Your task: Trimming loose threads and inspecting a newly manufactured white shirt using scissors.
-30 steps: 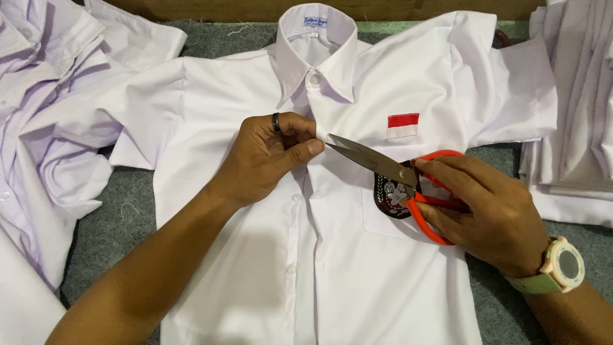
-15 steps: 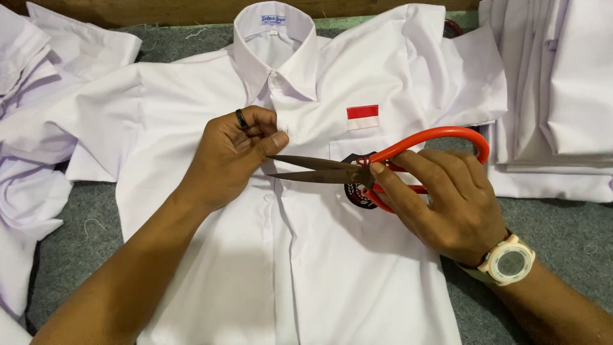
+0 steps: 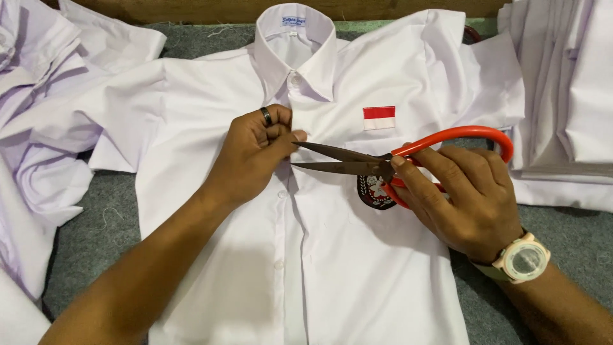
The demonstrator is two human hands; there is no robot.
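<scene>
A white short-sleeved shirt (image 3: 211,89) lies flat, buttoned, collar at the top. It has a red-and-white patch (image 3: 379,117) and a dark badge (image 3: 373,191) on the chest pocket. My left hand (image 3: 258,153), with a dark ring on one finger, pinches the shirt's front placket below the collar. My right hand (image 3: 463,198), with a pale wristwatch, holds red-handled scissors (image 3: 383,163). The blades are slightly apart and point left, their tips right at my left thumb and the pinched cloth.
Crumpled white shirts (image 3: 32,128) lie heaped at the left. A stack of folded white shirts (image 3: 568,96) sits at the right. Everything rests on grey felt-like cloth (image 3: 96,236), with a wooden edge (image 3: 211,9) along the top.
The scissors have swung to lie level with their blades slightly parted, tips closer to my left hand's pinch. My left hand stays on the placket.
</scene>
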